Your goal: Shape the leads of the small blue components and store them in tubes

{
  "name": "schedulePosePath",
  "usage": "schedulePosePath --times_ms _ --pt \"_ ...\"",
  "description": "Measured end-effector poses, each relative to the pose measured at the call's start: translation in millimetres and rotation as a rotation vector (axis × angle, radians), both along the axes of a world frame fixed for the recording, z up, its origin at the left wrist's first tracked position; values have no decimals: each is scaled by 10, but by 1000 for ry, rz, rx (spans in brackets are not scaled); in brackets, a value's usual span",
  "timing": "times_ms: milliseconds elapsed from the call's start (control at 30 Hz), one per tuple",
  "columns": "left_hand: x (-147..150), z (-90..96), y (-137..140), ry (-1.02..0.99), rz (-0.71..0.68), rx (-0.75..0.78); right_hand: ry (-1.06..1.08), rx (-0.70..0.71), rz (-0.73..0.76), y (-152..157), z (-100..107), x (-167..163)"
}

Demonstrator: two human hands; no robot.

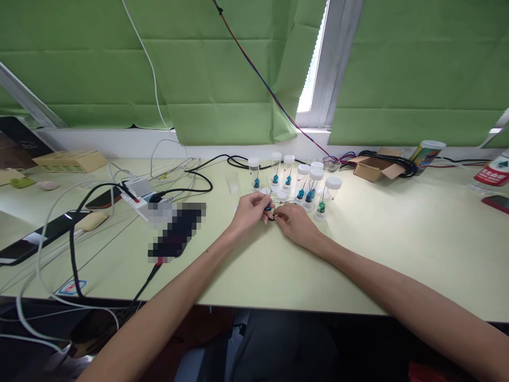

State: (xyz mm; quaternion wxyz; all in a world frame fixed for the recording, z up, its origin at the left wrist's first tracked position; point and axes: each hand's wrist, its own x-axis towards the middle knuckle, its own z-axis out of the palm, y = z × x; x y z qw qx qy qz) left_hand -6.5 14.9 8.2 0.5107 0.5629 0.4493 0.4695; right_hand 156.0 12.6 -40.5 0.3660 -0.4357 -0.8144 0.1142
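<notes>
Green cloth blinds (230, 63) hang above a white ledge (119, 140); bright daylight shows through a narrow strip of window (308, 100) beside a slanting grey frame (338, 63). A pale yellow-green table (397, 239) runs along the ledge, with shadow below its front edge

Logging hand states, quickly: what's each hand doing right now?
Left hand: closed, holding a small blue part.
Right hand: pinched beside it; whether it holds anything cannot be told.

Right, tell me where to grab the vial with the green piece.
Probably best to take the vial by its clear wall, below the wide white cap, coming from the right: it stands on its base, with the other vials to its left.
</notes>
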Motion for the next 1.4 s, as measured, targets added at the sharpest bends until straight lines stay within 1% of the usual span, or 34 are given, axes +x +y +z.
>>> schedulePosePath --times_ms 100,233,400,500,600,700,767,1100,1267,1400 --pt "-6 -25 21 34 -17 49 106 63 -21 -15 34 -15" --pt "-7 -44 38 76 -28 89 292 127 -110 -74 129 -41" --pt "2 -80 39 109 -72 160 414 122 -200 -125 197 -54" --pt "14 -96 18 163 -116 235 437 95 -207 -126 197 -51" --pt "27 -92 -25 276 -143 313 454 80 -191 -124 193 -49" --pt "36 -75 -68 387 -173 360 473 91 -173 -131 194 -51" --pt "37 -66 -84 422 -188 385 477 104 -168 -137 192 -54" --pt "56 -55 -89 413 -195 418 498 161 -191 -126 158 -59" --pt "55 -55 -88 395 -162 387 502 192 -229 -132 157 -63" --pt "51 -54 -80 435 -103 447 520 211 -243 -133 167 -60"
